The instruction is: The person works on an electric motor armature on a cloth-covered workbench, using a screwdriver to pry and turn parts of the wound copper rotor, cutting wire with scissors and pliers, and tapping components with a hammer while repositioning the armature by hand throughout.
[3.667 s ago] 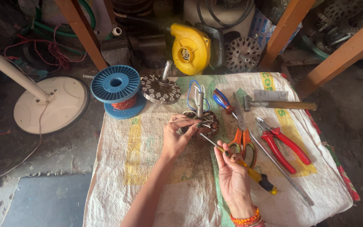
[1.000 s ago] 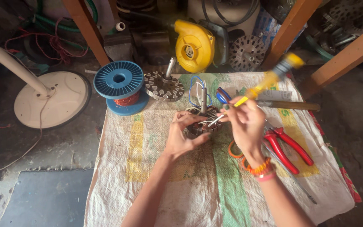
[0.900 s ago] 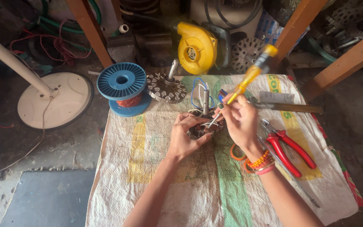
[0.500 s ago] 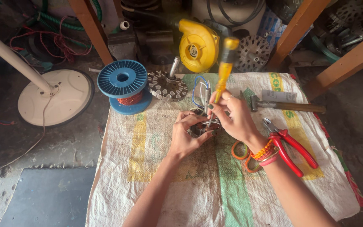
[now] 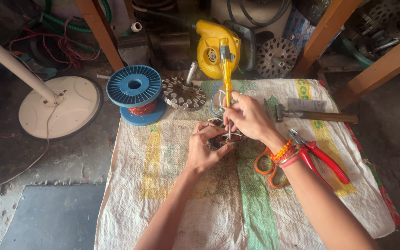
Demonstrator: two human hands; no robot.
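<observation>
My right hand (image 5: 249, 119) grips a yellow-handled screwdriver (image 5: 226, 69) that stands almost upright, tip down into a small wound motor stator (image 5: 221, 139) on a woven sack (image 5: 186, 194). My left hand (image 5: 204, 148) cups the stator from the left and holds it against the sack. Blue and white wire leads (image 5: 215, 97) loop out behind the stator. Most of the stator is hidden by my fingers.
A blue spool of copper wire (image 5: 135, 92) and a slotted rotor core with a shaft (image 5: 184, 92) stand at the back left of the sack. A hammer (image 5: 315, 114), red pliers (image 5: 322, 155) and orange scissors (image 5: 267, 164) lie to the right. A yellow blower (image 5: 214, 48) and a white fan base (image 5: 59, 111) are behind.
My right hand picked up the screwdriver and swung its handle from pointing right to nearly upright over the stator. My left hand has stayed on the stator.
</observation>
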